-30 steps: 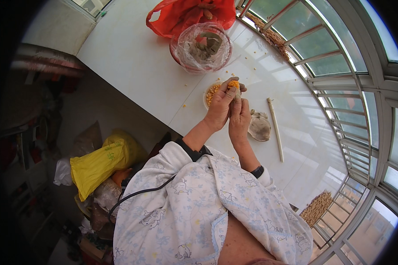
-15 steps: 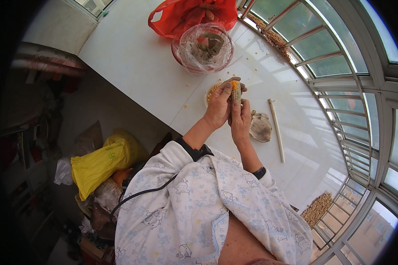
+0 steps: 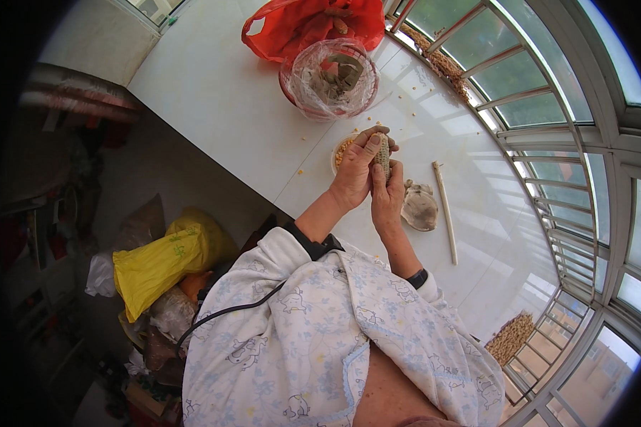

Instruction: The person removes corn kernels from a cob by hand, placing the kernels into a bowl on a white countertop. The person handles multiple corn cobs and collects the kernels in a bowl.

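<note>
A mostly stripped corn cob (image 3: 382, 158) is held upright between both hands above the white table. My left hand (image 3: 355, 171) grips it round its upper part, the thumb pressed near the tip. My right hand (image 3: 387, 198) closes on the lower part with its thumb along the cob. The side facing me shows bare, pale sockets. Partly hidden behind my left hand is a round bowl (image 3: 335, 162) with yellow corn kernels in it. Close to my right hand lies a crumpled, greyish-beige flattened item (image 3: 420, 208) whose kind I cannot make out.
A pale stick (image 3: 446, 213) lies right of the hands. Farther back stand a red basket lined with clear plastic (image 3: 308, 92) and a red plastic bag (image 3: 274, 39). Loose kernels dot the white table (image 3: 221, 121). Barred windows line the right; a yellow bag (image 3: 157, 263) sits lower left.
The cob has turned in my hands: yellow kernels showed near its top before, and now bare sockets face me. My left thumb has shifted across onto the cob's upper part.
</note>
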`<state>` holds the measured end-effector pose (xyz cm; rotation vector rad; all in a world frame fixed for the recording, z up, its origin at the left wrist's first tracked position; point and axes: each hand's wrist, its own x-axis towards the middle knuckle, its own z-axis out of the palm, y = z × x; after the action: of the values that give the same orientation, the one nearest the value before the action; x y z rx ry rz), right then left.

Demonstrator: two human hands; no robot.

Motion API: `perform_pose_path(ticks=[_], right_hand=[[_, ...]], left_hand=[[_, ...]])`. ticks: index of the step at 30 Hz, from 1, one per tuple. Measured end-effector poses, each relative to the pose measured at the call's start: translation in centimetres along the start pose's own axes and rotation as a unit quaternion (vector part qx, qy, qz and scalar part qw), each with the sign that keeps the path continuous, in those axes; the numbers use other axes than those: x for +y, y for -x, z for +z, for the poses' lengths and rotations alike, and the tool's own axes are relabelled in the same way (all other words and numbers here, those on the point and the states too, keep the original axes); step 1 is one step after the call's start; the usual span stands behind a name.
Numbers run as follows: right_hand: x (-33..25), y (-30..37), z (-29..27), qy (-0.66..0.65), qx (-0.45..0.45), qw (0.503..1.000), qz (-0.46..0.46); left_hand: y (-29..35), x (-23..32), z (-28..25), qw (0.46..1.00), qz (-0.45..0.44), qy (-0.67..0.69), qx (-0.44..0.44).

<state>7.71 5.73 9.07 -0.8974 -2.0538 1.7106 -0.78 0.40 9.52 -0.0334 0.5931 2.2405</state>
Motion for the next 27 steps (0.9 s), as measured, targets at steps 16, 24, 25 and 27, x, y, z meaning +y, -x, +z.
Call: perform_pose_path(ticks=[16, 24, 25, 27], right_hand=[[-1.0, -0.4, -0.4, -0.094, -0.06, 0.993, 0.048], [-0.4, 0.0, 0.5, 0.132, 0.008, 0.986, -0.098], [-0.2, 0.0, 0.5, 0.142, 0.006, 0.984, -0.106], [0.0, -0.2, 0.4, 0.165, 0.005, 0.978, -0.124]], left_hand=[[0.3, 0.6, -0.2, 0.998, 0.046, -0.035, 0.003], [0.3, -0.4, -1.4, 0.997, 0.053, -0.034, 0.037], [0.3, -0.5, -1.5, 0.997, 0.059, -0.039, 0.043], [0.4, -0.4, -1.7, 0.995, 0.06, -0.055, 0.059]])
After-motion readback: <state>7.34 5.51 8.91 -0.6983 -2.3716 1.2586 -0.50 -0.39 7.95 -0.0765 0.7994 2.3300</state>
